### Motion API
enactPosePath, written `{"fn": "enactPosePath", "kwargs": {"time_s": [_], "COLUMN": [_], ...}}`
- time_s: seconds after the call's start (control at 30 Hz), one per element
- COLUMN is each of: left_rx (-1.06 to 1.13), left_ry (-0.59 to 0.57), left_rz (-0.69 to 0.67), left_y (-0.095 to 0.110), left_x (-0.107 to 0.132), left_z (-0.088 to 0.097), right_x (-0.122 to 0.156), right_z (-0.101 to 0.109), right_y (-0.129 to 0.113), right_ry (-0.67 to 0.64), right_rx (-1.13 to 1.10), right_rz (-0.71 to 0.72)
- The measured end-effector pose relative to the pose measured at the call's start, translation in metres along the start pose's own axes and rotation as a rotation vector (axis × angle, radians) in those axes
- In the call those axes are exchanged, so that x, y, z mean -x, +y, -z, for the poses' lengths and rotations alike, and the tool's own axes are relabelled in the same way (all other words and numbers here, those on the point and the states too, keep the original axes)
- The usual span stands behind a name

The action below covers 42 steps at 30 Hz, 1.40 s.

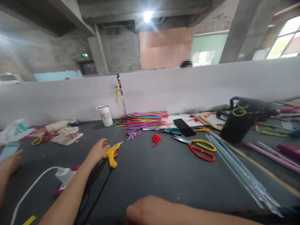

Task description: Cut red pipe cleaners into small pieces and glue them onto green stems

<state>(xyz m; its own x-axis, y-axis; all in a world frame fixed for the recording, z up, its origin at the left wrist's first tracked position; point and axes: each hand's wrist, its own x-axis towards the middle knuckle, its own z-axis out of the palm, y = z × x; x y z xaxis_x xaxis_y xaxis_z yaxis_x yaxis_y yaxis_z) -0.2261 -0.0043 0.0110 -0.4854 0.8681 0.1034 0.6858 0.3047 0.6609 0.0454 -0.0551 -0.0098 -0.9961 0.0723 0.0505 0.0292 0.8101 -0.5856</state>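
Note:
My left hand [100, 150] reaches over the dark table with its fingers curled at the back end of a yellow glue gun [112, 154]. The gun's metal nozzle points away to the right, and a black cord trails from its handle toward me. At the bottom edge is my right hand [142, 211], bent into a fist; what it may hold is hidden. Beyond the gun are a small heap of purple pieces [133, 135] and a heap of red pieces [156, 139]. Scissors [194, 145] with one red and one yellow handle lie partly open on the right.
Behind lie colourful pipe cleaners [147, 119], a white cup [104, 116], green-handled pliers [173, 131] and a black phone [184, 127]. A black bottle [236, 122] and clear glue sticks [243, 175] are at right. Another person's hand [10, 164] and a white plug [64, 176] are at left.

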Motion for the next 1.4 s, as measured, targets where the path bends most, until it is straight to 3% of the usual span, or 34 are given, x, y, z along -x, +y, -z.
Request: {"fn": "enactPosePath", "kwargs": {"time_s": [0.07,0.13,0.2,0.27,0.4,0.5,0.67,0.77,0.93,1.1,1.27,1.33,1.37,1.4], "left_rx": [0.041,0.091,0.107,0.079,0.042,0.152,0.458,0.489,0.306,-0.034,-0.194,-0.130,-0.020,0.125], "left_ry": [0.030,-0.025,-0.085,-0.047,0.070,0.077,0.046,0.023,0.076,0.199,0.199,0.104,-0.027,-0.228], "left_rz": [-0.058,-0.110,-0.124,-0.063,0.184,0.253,0.162,0.088,0.038,0.081,0.054,-0.032,-0.092,-0.130], "left_y": [0.019,0.039,0.050,0.049,0.023,0.008,0.017,0.026,0.032,0.021,0.029,0.048,0.061,0.074], "left_x": [0.016,0.038,0.059,0.069,0.060,0.054,0.076,0.090,0.088,0.073,0.075,0.081,0.085,0.088], "left_z": [0.000,-0.005,-0.013,-0.019,-0.024,-0.031,-0.041,-0.036,-0.026,-0.036,-0.039,-0.042,-0.047,-0.053], "right_x": [0.018,0.031,0.038,0.043,0.050,0.054,0.054,0.052,0.054,0.060,0.067,0.070,0.072,0.073], "right_z": [0.028,0.048,0.058,0.059,0.051,0.050,0.059,0.063,0.063,0.062,0.071,0.073,0.073,0.072], "right_y": [-0.001,0.003,0.011,0.022,0.039,0.041,0.037,0.038,0.043,0.044,0.044,0.047,0.049,0.052], "right_ry": [0.197,0.339,0.433,0.482,0.476,0.452,0.508,0.537,0.555,0.588,0.558,0.553,0.548,0.540], "right_rx": [0.045,-0.019,-0.088,-0.140,-0.201,-0.208,-0.295,-0.380,-0.388,-0.340,-0.020,0.182,0.271,0.339], "right_rz": [-0.191,-0.324,-0.400,-0.438,-0.428,-0.413,-0.372,-0.355,-0.374,-0.408,-0.409,-0.358,-0.327,-0.304]}}
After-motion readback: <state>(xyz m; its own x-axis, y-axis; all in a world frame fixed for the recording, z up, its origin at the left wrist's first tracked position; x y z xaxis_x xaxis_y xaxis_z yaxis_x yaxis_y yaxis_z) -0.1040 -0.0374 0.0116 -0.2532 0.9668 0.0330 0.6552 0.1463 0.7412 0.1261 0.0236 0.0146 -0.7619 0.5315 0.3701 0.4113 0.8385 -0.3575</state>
